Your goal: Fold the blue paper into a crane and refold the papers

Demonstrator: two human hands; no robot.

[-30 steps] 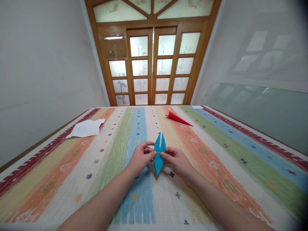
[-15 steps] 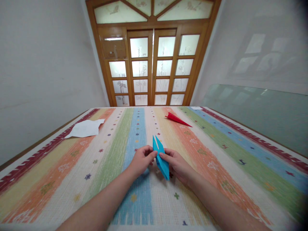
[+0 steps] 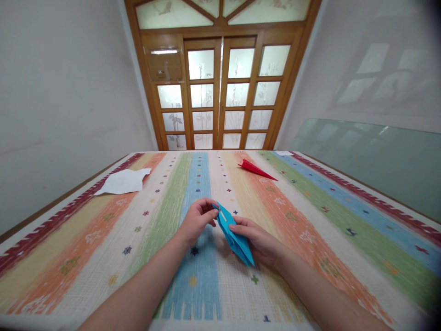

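A folded piece of blue origami paper (image 3: 233,235) is held between my two hands just above the tablecloth. It is a long diamond with a slit between two narrow points at its far end. My left hand (image 3: 201,216) pinches the tip of one far point between thumb and index finger. Around the middle of the right edge, my right hand (image 3: 253,236) grips the paper, thumb on top and the other fingers underneath, mostly hidden.
A red folded paper piece (image 3: 257,170) lies farther back, right of centre. A white sheet of paper (image 3: 124,181) rests at the left. The striped tablecloth (image 3: 144,239) covers the table. Beyond stand wooden doors with glass panes (image 3: 220,92); a glass panel (image 3: 372,161) leans at the right.
My left hand has moved from the middle of the blue paper up to its far tip. The paper has tilted, its near end swinging right, with my right hand still holding it.
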